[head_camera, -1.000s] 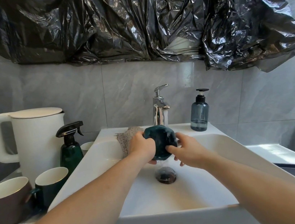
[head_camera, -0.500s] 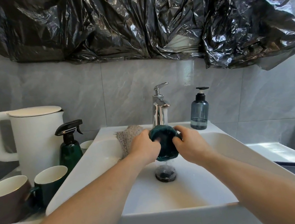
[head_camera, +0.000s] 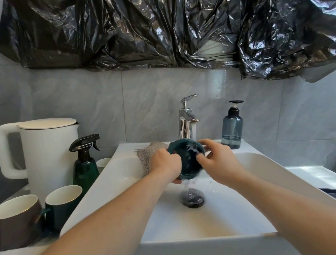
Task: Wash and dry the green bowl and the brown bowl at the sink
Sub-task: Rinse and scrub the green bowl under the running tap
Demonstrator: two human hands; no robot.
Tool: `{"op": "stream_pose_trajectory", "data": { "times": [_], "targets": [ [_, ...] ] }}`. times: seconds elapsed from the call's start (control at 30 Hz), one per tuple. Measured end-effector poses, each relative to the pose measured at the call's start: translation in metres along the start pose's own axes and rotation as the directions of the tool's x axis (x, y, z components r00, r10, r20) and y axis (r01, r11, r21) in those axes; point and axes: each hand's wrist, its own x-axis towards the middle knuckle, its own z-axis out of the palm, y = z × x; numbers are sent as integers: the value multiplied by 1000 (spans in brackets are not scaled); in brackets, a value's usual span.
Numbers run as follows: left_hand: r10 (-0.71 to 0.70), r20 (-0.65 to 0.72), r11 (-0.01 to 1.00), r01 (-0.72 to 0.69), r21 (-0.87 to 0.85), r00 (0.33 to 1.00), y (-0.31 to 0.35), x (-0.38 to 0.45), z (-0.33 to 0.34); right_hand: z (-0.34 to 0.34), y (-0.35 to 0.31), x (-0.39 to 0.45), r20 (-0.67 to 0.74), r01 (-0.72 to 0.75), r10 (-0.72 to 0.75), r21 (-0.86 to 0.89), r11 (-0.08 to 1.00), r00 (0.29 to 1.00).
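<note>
Over the white sink (head_camera: 98,193) I hold the dark green bowl (head_camera: 188,159) under the running faucet (head_camera: 187,122). The bowl is tilted with its opening toward me, and water splashes inside it and drips off its bottom. My left hand (head_camera: 164,166) grips its left side. My right hand (head_camera: 219,163) holds the right rim, fingers curled over the edge. The brown bowl (head_camera: 14,222), mug-shaped with a white inside, stands on the counter at far left.
A dotted cloth (head_camera: 149,153) lies on the sink's back-left rim. A green mug (head_camera: 64,204), green spray bottle (head_camera: 85,165), white kettle (head_camera: 45,153) and small white cup (head_camera: 103,164) crowd the left counter. A blue soap dispenser (head_camera: 232,127) stands right of the faucet. The drain (head_camera: 192,199) lies below the bowl.
The green bowl has been turned from underside-toward-me to opening-toward-me and raised closer to the spout. My right hand moved from its side up onto the rim.
</note>
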Motion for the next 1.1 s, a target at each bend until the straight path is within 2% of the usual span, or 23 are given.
{"op": "stream_pose_trajectory", "data": {
  "times": [0.1,0.2,0.27,0.33,0.47,0.67,0.8,0.9,1.0,1.1],
  "targets": [
    [-69,-12,988,67,-141,998,2,0,-4,3,1,-1,110,-81,71,87,993,991],
    [-48,95,986,62,-154,994,-1,-2,2,3,6,-1,136,-154,147,43,987,980],
    [-4,190,994,24,-105,982,-6,-3,7,0,10,-1,113,-153,160,-70,986,981],
    [31,230,999,-20,-48,973,-8,-3,10,-3,13,0,64,-136,146,-136,981,987],
    [69,209,997,-76,27,975,-7,-3,9,-4,10,3,-2,-94,95,-182,979,995],
    [130,181,986,-147,84,975,-8,-5,7,-1,8,3,53,-32,42,-165,986,998],
    [48,97,999,-49,4,994,0,-8,2,-1,7,2,52,-53,55,-38,998,997],
    [-75,66,987,83,-136,995,3,-7,0,1,6,0,148,-115,110,31,993,983],
    [-106,121,969,130,-209,987,3,-5,-1,3,4,-1,201,-191,174,70,979,964],
    [-94,239,966,146,-212,966,0,-8,0,1,6,-2,206,-222,212,29,975,955]
  ]
}}
